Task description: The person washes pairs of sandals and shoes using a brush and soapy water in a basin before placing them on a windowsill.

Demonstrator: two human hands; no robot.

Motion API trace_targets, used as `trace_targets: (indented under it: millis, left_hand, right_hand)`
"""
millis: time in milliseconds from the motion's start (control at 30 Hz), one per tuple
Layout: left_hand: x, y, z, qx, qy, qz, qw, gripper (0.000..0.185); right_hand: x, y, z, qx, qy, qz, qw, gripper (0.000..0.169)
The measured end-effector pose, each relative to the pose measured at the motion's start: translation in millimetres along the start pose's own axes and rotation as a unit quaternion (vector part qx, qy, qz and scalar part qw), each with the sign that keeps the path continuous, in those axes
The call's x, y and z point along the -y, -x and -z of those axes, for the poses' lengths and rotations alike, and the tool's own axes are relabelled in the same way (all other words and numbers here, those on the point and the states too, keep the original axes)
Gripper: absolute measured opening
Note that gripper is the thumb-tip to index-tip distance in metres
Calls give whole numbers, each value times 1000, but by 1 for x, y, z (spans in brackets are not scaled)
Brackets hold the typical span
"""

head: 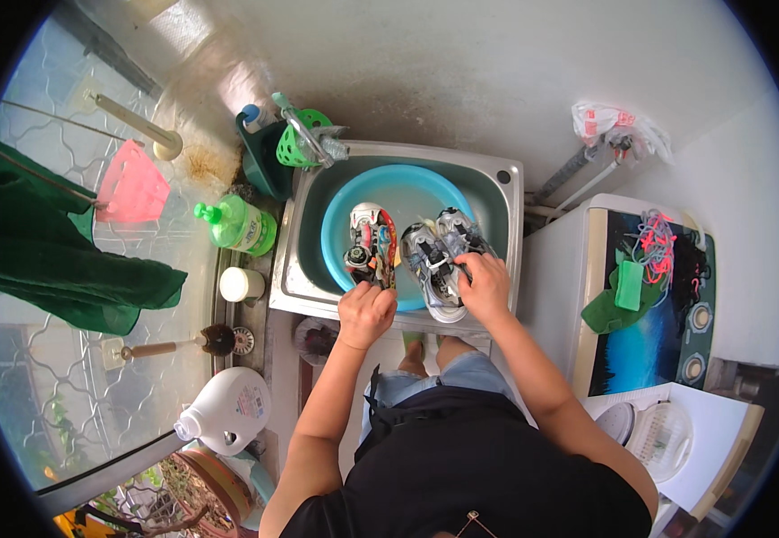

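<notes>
My left hand grips the near end of a red, white and black shoe with a round dial on it, held over a blue plastic basin. To its right, my right hand has its fingers closed on a grey and white shoe. Another grey shoe lies close against that one, at the basin's right side. The basin holds cloudy water and stands in a stainless steel sink. The undersides of the shoes are hidden.
Left of the sink stand a green pump bottle, a white lidded jar and a white jug. A green perforated basket hangs at the sink's back left corner. At right, a washing machine bears shoelaces and a green sponge.
</notes>
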State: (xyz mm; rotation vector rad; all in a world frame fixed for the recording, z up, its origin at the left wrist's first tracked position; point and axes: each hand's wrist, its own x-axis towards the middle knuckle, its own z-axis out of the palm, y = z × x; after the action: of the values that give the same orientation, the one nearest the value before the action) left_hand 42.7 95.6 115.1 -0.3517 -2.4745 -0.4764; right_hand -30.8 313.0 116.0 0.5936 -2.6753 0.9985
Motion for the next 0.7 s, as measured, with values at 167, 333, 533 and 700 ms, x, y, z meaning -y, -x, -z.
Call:
trace_targets:
  millis: [167,333,533,700]
  left_hand:
    - [-9,38,15,0,-68,72,995,21]
    - [-42,74,35,3,-123,123,985,19]
    - [-75,108,52,26,-176,165,970,18]
    - [-99,144,73,11,-226,198,954,18]
  right_hand:
    - [-18,8,-21,77,-19,9,997,23]
    - [-18,17,-35,111,-59,63,990,22]
    - [5,30,-40,135,-101,152,974,23]
    - [46,47,-48,161,-141,224,951,23]
